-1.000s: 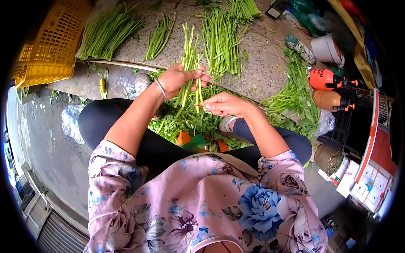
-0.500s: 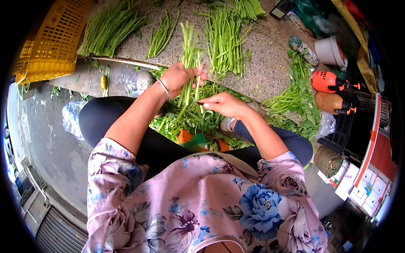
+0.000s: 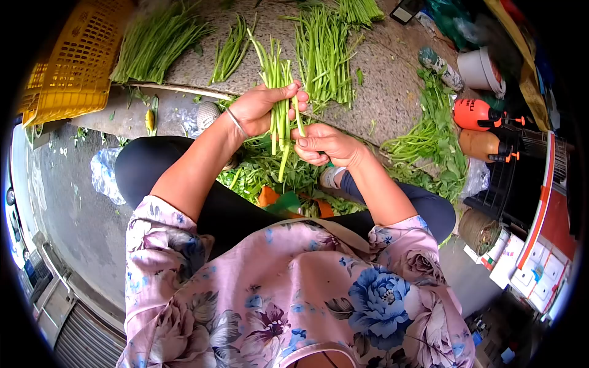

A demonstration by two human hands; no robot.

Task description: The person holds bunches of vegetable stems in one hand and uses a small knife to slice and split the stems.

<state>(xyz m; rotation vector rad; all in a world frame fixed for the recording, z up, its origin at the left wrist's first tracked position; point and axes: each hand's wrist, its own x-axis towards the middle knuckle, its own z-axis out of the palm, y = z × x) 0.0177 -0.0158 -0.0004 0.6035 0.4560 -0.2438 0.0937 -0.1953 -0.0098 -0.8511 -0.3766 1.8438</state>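
My left hand (image 3: 261,109) is closed around a small bunch of green vegetable stems (image 3: 280,119), held upright over my lap with its cut ends pointing down. Close beside it, my right hand (image 3: 328,146) has its fingers curled, pinching the lower end of one stem (image 3: 299,116) at the bunch's right side. Whether a small tool is also inside this hand, I cannot make out. Beneath both hands lies a heap of loose leaves (image 3: 257,168). On the stone slab (image 3: 380,86) beyond are a large stem bundle (image 3: 322,58) and a thinner one (image 3: 231,52).
Another stem bundle (image 3: 161,46) lies by a yellow plastic crate (image 3: 80,61) at the far left. Leafy stems (image 3: 423,141) spread along the right. Red (image 3: 472,115) and orange (image 3: 481,146) spray bottles and a white bucket (image 3: 477,75) stand there. A plastic bag (image 3: 106,175) lies left.
My right hand has risen slightly and its fingers have curled in against a stem. The small dark tip seen at its fingers before no longer shows. My left hand keeps the bunch.
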